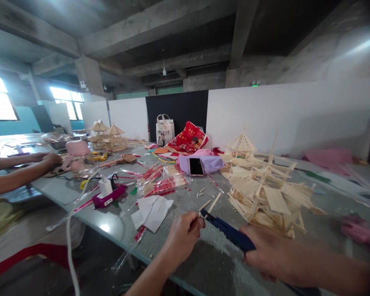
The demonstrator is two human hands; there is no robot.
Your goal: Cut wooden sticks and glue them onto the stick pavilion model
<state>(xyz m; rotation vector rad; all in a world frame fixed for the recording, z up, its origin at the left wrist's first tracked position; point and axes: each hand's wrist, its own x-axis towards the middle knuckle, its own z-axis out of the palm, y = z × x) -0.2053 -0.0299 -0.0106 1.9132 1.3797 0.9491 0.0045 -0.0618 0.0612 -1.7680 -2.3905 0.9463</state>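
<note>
My left hand (185, 232) is closed in a pinch on a thin wooden stick (205, 205), whose lower end is hidden by the fingers. Wrapped round the handle of a dark blue plier-like cutter (228, 232) is my right hand (269, 250). The cutter's nose is at the stick, right by my left fingertips. Another pale stick (215, 202) lies just beyond the nose. Several short cut pieces (200, 192) are scattered farther up the table. To the right stands a pavilion-like model (259, 185) built of wooden sticks.
Bundles of sticks in clear wrappers (163, 181), white paper (152, 211), a phone (196, 167) on purple cloth and a purple power strip (109, 197) lie on the grey table (203, 263). At left, another person's arms (21, 170) reach over the table. A white cable (69, 238) hangs in front.
</note>
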